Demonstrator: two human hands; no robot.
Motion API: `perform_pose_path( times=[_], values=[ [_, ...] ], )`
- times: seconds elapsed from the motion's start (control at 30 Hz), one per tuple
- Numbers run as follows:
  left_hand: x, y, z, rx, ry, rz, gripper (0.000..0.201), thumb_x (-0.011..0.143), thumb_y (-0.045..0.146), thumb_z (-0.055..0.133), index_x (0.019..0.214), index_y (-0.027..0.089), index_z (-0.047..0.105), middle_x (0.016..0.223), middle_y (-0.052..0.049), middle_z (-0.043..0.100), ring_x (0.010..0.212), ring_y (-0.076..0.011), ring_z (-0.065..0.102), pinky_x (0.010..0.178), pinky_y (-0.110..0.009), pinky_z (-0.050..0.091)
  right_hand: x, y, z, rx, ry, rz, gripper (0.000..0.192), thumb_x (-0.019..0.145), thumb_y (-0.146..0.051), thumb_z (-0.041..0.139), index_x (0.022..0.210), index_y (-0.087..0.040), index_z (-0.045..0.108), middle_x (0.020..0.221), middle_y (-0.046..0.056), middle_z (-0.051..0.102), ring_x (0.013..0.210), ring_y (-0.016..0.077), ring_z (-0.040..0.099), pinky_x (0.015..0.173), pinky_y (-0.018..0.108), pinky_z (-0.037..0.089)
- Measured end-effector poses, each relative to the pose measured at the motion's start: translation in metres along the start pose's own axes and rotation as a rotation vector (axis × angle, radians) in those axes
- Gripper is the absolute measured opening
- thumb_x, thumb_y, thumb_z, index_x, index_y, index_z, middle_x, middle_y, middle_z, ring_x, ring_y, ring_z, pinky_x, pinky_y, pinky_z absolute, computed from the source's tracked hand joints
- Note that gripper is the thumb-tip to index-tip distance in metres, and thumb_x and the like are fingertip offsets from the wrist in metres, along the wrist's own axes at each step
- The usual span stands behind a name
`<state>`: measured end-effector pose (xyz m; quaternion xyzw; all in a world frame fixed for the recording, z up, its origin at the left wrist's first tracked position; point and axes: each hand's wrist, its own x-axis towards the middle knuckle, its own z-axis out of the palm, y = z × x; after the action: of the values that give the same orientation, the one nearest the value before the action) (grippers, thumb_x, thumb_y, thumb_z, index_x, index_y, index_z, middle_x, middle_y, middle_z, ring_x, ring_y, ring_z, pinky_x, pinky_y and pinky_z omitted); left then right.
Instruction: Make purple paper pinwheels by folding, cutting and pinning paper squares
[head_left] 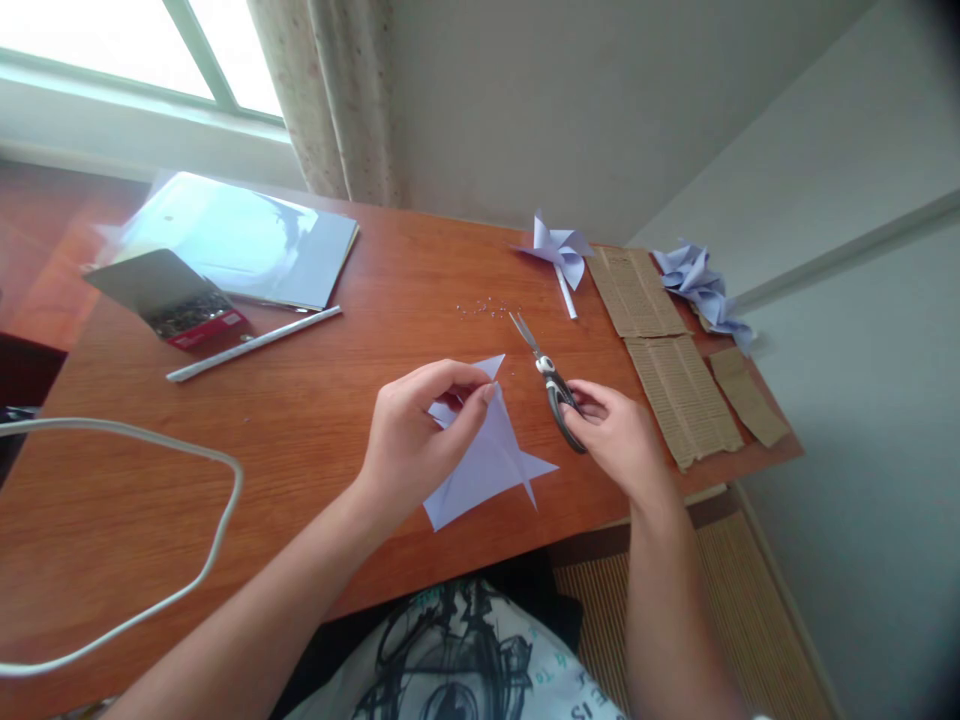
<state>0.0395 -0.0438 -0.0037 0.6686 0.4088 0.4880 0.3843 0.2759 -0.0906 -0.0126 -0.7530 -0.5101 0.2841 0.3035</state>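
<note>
Left hand: the left hand (420, 430) sits at the centre of the frame, fingers bent, thumb and fingertips pinching a folded-up corner of the lilac paper (491, 460).
Lilac paper: a pale lilac sheet cut into pointed flaps, lying on the wooden table (315, 420) just below centre, one point lifted by the left hand, the others flat and pointing right and down.
Right hand: the right hand (619, 430), right of centre, is curled around the dark handles of the scissors (547, 375); whether the fingers pass through the loops cannot be told.
Scissors: lying on the table just right of the paper, blades slightly parted and pointing toward the upper left.
Finished pinwheel: a lilac pinwheel (559, 255) on a white stick, above the scissors near the table's far edge.
Cardboard: brown corrugated cardboard strips (660, 345) at the right end of the table, with more folded lilac pieces (701, 285) beyond them.
Left part of table: a plastic sleeve of paper (240, 240), an open box of pins (176, 300), a white rolled stick (255, 343) and a white cable (195, 455).
Small bits: tiny scattered pins (484, 308) above the paper.
</note>
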Motion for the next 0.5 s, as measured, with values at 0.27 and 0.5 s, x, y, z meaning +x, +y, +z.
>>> perform_pose_path(
  times=[0.27,0.5],
  values=[
    [0.0,0.0,0.0,-0.023,-0.017,0.008,0.007,0.088,0.018,0.068,0.081,0.016,0.069,0.075,-0.001,0.071,0.066,-0.0105,0.063,0.062,-0.021,0.05,-0.019,-0.003,-0.018,0.772,-0.234,0.06,0.057,0.072,-0.046,0.088,0.122,-0.026,0.069,0.098,0.003,0.071,0.082,0.0153,0.066,0.071,0.025,0.053],
    [0.0,-0.002,0.0,-0.018,-0.034,0.036,0.005,0.09,0.018,0.067,0.085,0.017,0.068,0.077,0.0,0.069,0.066,-0.0099,0.062,0.064,-0.022,0.05,-0.032,-0.026,-0.025,0.683,-0.474,-0.019,0.075,0.066,-0.065,0.084,0.127,-0.023,0.069,0.099,0.006,0.065,0.084,0.02,0.062,0.075,0.031,0.053]
  ],
)
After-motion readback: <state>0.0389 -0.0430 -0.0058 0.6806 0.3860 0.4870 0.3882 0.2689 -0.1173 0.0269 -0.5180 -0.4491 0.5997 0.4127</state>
